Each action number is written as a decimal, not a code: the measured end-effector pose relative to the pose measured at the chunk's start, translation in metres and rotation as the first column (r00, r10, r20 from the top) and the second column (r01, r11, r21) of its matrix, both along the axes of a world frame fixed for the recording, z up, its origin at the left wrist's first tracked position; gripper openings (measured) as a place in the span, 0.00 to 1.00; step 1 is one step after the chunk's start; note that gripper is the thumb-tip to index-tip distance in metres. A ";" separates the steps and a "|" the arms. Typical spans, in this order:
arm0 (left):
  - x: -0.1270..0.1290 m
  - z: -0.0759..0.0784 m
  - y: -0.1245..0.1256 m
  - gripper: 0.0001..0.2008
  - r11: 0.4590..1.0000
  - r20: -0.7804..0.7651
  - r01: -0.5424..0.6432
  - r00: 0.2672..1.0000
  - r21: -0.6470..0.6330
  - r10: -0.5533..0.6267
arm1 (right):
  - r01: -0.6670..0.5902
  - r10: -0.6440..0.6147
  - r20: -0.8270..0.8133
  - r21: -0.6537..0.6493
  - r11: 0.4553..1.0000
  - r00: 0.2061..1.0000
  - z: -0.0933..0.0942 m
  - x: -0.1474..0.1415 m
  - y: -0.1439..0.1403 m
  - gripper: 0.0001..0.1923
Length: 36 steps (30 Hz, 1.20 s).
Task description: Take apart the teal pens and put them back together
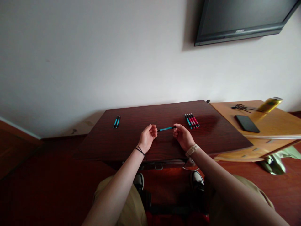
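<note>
Both hands hold one blue pen [166,128] level above the dark wooden table [131,144]. My left hand [147,138] pinches its left end and my right hand [182,137] pinches its right end. Two blue pens [116,121] lie side by side at the table's far left. A row of several pens [192,121], one blue and the others red, lies at the far right, just beyond my right hand.
A lighter wooden desk [277,125] adjoins on the right, bearing a black phone [246,123], a yellow can [269,104] and a dark tangled item [240,107]. A wall-mounted TV [242,18] hangs above. Green cloth [282,158] lies under the desk. My knees and shoes are below.
</note>
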<state>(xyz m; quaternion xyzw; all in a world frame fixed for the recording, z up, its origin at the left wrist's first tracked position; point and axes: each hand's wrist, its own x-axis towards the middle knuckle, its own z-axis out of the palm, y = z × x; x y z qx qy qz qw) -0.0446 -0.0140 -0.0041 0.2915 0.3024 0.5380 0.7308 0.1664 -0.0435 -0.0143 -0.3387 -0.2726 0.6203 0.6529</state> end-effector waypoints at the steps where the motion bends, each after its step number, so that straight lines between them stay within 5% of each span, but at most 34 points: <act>1: 0.000 0.000 0.000 0.12 1.000 0.000 0.000 1.000 -0.001 0.000 | 0.000 0.000 0.000 0.000 1.000 1.000 0.000 0.000 0.000 0.14; 25: -0.001 -0.003 0.004 0.13 0.995 -0.003 -0.036 0.999 0.088 0.036 | 0.001 -0.002 0.100 0.012 1.000 0.995 0.004 -0.005 -0.004 0.13; 36: -0.002 -0.005 0.005 0.07 0.997 0.032 -0.046 0.999 0.063 0.044 | 0.048 -0.065 0.331 0.058 0.997 0.942 0.000 -0.005 -0.005 0.24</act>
